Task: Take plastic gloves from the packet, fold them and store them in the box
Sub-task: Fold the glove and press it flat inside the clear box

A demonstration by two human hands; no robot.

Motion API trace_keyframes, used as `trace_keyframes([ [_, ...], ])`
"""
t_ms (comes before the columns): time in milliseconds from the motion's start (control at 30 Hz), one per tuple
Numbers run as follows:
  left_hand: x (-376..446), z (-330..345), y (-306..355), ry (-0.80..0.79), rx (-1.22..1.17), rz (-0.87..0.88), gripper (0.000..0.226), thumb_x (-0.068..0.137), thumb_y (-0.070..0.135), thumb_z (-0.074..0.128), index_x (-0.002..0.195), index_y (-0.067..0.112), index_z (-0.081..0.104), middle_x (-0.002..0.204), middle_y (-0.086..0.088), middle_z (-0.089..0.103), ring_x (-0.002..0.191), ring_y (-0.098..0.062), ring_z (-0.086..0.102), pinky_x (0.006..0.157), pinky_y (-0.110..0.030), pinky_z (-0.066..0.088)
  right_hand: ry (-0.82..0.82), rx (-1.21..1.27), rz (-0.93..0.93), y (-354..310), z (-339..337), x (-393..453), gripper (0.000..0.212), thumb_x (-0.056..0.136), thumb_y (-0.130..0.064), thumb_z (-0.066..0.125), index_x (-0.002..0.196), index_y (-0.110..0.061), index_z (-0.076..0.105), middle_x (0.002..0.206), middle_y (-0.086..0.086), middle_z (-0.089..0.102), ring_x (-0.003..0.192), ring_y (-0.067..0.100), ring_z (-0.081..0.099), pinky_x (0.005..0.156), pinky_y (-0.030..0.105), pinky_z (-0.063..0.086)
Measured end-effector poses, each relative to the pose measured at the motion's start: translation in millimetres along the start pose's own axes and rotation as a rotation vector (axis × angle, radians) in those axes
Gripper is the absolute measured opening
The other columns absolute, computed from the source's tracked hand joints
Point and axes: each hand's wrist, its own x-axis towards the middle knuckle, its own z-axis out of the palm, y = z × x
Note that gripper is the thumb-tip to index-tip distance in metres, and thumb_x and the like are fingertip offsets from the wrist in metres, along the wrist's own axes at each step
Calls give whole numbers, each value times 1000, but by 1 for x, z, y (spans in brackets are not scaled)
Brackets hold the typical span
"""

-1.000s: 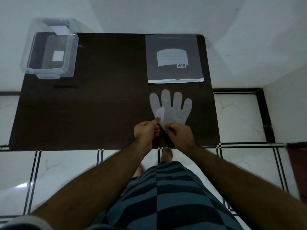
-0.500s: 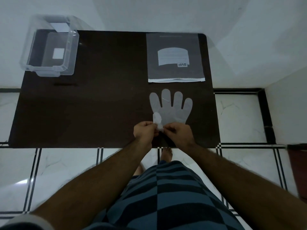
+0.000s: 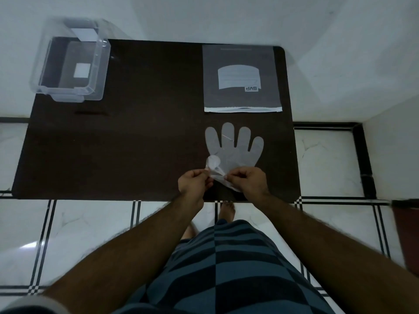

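A clear plastic glove (image 3: 233, 150) lies flat on the dark table (image 3: 136, 143), fingers pointing away from me. Its thumb and cuff corner are lifted and crumpled at the near left. My left hand (image 3: 193, 181) and my right hand (image 3: 246, 180) both pinch that lifted cuff edge, close together near the table's front edge. The grey glove packet (image 3: 241, 79) lies flat beyond the glove at the back right. The clear plastic box (image 3: 70, 64) stands open at the back left corner, with only a white label showing in it.
White walls border the table at the back and right. Below the front edge are a tiled floor (image 3: 90, 223) with black lines, my bare foot (image 3: 226, 210) and my striped shorts (image 3: 226, 268). A reddish-brown object (image 3: 405, 234) sits at the right edge.
The glove's thumb has been folded in and bunched up. My hands have drawn slightly apart, tugging the cuff edge between them. The glove's fingers stay flat on the table.
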Motion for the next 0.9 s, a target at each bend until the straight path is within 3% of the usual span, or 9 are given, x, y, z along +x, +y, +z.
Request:
trace_keyframes([
  [333, -6, -10, 3, 92, 176, 82, 2, 98, 11, 76, 99, 12, 77, 95, -9, 81, 84, -20, 79, 75, -31, 68, 235, 297, 122, 2, -14, 0, 4, 97, -27, 75, 95, -23, 76, 107, -4, 73, 105, 16, 68, 97, 45, 61],
  [433, -10, -13, 5, 87, 317, 177, 15, 98, 19, 77, 112, 14, 75, 102, -3, 79, 90, -17, 77, 79, -34, 67, 249, 299, 105, 1, -14, 0, 4, 98, -26, 74, 94, -28, 74, 107, -6, 73, 106, 15, 69, 97, 44, 62],
  [533, -17, -16, 10, 99, 562, 472, 43, 98, 22, 76, 138, 20, 61, 125, 9, 65, 113, -9, 62, 94, -31, 57, 218, 195, 66, 2, -14, 1, 2, 98, -25, 74, 98, -25, 76, 104, -7, 74, 104, 13, 70, 96, 42, 61],
  [633, -22, -13, 21, -19, 901, 940, 38, 101, 16, 68, 138, 19, 63, 139, 4, 62, 126, -9, 50, 107, -34, 45, 195, 104, 26, 4, -11, 2, 11, 97, -26, 75, 103, -17, 77, 103, -4, 76, 101, 12, 72, 93, 41, 63],
  [733, -22, -8, 34, -265, 1233, 1181, 19, 103, 25, 61, 118, 23, 71, 121, 0, 73, 120, -17, 59, 109, -45, 45, 193, 63, -8, 3, -9, 0, 15, 98, -26, 74, 104, -14, 77, 102, -2, 76, 98, 11, 72, 89, 36, 63],
  [833, -28, -6, 41, -377, 1503, 1198, 23, 105, 35, 51, 94, 25, 69, 86, 5, 70, 88, -17, 65, 105, -45, 44, 218, 46, -15, 3, -8, 1, 15, 98, -26, 74, 104, -13, 77, 100, -1, 76, 96, 11, 72, 87, 33, 63],
  [900, -31, -7, 38, -428, 1643, 1132, 26, 107, 38, 48, 90, 28, 66, 80, 8, 64, 80, -14, 61, 106, -44, 43, 223, 36, 4, 4, -9, 2, 14, 98, -27, 74, 105, -15, 77, 101, -3, 75, 96, 8, 71, 86, 31, 62],
])
